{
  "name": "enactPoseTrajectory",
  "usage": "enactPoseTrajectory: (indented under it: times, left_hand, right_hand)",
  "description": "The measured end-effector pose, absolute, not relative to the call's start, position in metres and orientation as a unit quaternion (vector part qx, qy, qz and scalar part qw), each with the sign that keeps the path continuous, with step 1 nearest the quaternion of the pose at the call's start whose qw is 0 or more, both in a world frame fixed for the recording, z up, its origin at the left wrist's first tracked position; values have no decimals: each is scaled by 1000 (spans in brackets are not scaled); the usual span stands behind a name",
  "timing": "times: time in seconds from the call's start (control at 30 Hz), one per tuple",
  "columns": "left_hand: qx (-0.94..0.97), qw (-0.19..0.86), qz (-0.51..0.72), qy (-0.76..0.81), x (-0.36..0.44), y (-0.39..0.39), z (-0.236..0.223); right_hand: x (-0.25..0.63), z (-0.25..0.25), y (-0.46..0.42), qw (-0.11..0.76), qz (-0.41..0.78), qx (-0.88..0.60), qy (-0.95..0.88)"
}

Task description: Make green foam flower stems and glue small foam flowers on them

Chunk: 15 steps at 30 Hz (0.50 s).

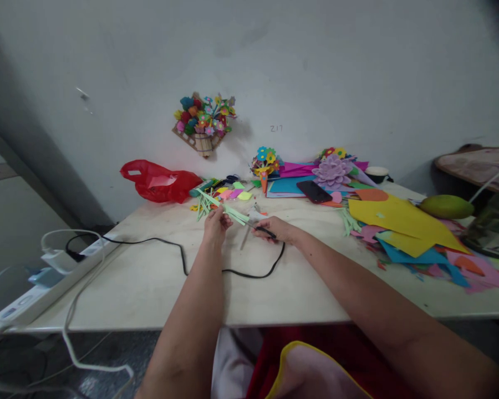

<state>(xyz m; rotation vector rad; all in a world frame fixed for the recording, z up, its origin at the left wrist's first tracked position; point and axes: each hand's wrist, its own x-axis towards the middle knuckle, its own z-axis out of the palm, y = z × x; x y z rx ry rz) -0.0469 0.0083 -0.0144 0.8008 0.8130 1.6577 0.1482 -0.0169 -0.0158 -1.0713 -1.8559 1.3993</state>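
Note:
My left hand (pixel 218 223) is closed on a strip of light green paper (pixel 236 215), which slants down to the right from its fingers. In my right hand (pixel 274 229) is a pair of scissors (pixel 266 233) with black handles; its blades reach left to the strip's right end. Whether the blades are apart I cannot make out. Just beyond my left hand lie more cut green strips (pixel 204 204). Beneath the blades, a hot glue gun (pixel 255 215) seems to lie on the table, mostly hidden by my right hand and the paper.
A black cord (pixel 249 276) loops across the table (pixel 158 299) to a power strip (pixel 54 285) at left. Behind lie a red plastic bag (pixel 160 182) and a phone (pixel 314 192). Yellow sheets (pixel 395 219), blue and pink scraps, and a mango-like green fruit (pixel 447 206) cover the right side.

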Motion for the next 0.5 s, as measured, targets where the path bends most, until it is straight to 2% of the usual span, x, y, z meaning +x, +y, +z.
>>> enactPoseTrajectory:
  times: [0.5]
  left_hand:
    - [371,527,684,342,-47,7,-14]
  right_hand:
    - [152,-10,-21,269,535,-388,-700]
